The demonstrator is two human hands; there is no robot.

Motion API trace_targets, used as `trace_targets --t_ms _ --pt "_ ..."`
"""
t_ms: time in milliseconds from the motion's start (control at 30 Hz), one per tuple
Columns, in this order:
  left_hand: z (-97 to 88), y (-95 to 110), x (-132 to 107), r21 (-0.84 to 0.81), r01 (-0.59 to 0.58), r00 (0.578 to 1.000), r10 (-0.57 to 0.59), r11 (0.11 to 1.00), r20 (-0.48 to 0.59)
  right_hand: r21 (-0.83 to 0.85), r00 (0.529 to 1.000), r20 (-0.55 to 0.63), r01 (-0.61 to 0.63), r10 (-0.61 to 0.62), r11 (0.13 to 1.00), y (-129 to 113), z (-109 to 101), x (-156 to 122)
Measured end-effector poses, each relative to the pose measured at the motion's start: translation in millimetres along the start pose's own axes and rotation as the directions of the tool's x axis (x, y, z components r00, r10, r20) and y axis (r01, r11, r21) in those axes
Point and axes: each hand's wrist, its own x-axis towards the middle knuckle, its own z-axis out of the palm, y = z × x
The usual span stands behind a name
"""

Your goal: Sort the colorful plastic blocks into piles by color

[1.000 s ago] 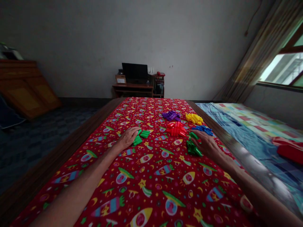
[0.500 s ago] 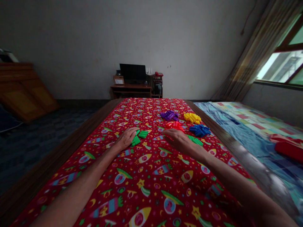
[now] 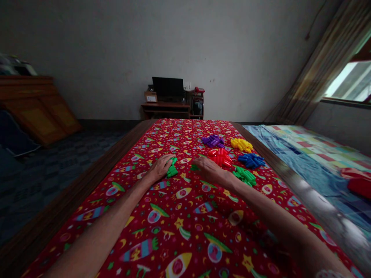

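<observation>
Where both hands lie: desk point(image 3: 100, 172), long, covered by a red rocket-print cloth point(image 3: 185, 227).
Left hand point(image 3: 160, 167): palm down, fingers laid over the green cluster; I cannot tell whether it grips.
Right hand point(image 3: 208, 170): near the left hand, fingers curled on a green piece.
Piles: green pile point(image 3: 245, 175), red pile point(image 3: 220, 157), blue pile point(image 3: 251, 160), yellow pile point(image 3: 241, 144) and purple pile point(image 3: 213, 141), grouped right of the right hand.
Green cluster point(image 3: 172, 170): on the cloth at the left fingertips.
Green piece point(image 3: 194, 167): at the right fingertips, near the cluster, apart from it.

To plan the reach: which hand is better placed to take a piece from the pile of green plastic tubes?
Probably the right hand: the pile of green plastic tubes lies beside its wrist; the left hand covers separate green pieces farther away.
</observation>
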Motion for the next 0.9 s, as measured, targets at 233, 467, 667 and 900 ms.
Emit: trace_targets --t_ms 233,467,667,900 --pt "6.5 -7 0 -0.032 -0.015 0.999 0.014 0.999 -0.052 -0.091 0.985 0.146 -0.076 0.088 0.993 47 -38 -93" --pt "1.3 -3 1 -0.092 0.032 0.999 -0.034 0.995 -0.017 -0.001 1.000 0.022 0.015 -0.015 1.000 23 -39 -72" --pt "-5.9 -3 0 -0.357 0.116 0.992 -0.128 0.927 -0.009 0.133 0.989 -0.089 0.132 -0.121 0.982 -14 5 17" --pt "-9.3 0 -5 -0.358 0.111 0.993 -0.114 0.927 0.012 0.171 0.992 -0.040 0.127 -0.121 0.977 -17 50 88"
